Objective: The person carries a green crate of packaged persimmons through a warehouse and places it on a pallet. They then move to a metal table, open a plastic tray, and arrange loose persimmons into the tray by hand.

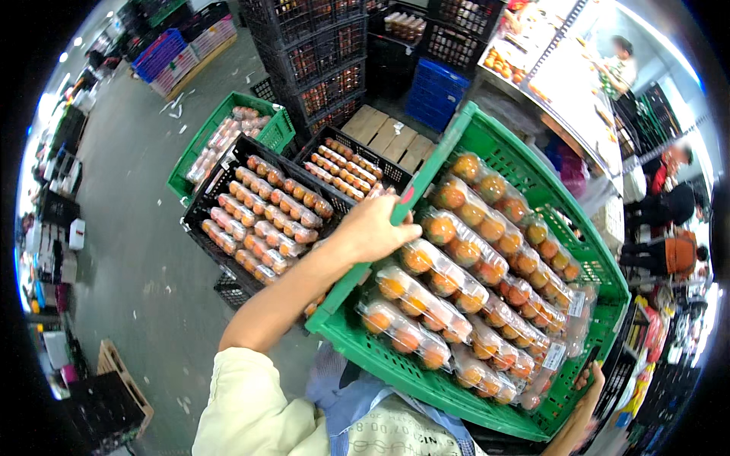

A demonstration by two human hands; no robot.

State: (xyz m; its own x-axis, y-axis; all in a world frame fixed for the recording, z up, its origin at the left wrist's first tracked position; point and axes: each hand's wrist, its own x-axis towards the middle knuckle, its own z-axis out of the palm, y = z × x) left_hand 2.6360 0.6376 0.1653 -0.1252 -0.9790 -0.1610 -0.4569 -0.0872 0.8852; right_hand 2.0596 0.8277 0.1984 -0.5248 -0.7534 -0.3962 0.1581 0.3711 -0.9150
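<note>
A green plastic crate (pixel 576 211) is held up in front of my body, tilted in view. Several rows of clear plastic packs of round orange-red fruit (pixel 445 282) fill it, and some bear printed labels (pixel 553 356). My left hand (pixel 376 228) grips the crate's left rim, thumb over the edge. At the opposite end my right hand (pixel 590 385) holds the crate's wall, with fingertips showing through the handle slot. Just beyond my left forearm stands a black crate (pixel 199 251) of similar fruit packs.
Another black crate (pixel 393 171) and a green crate (pixel 182 165) with packs stand beyond. Tall stacked black crates (pixel 313 62), a wooden pallet (pixel 393 137) and a blue crate (pixel 436 94) are behind. People work at the right, one by a lit table (pixel 576 85).
</note>
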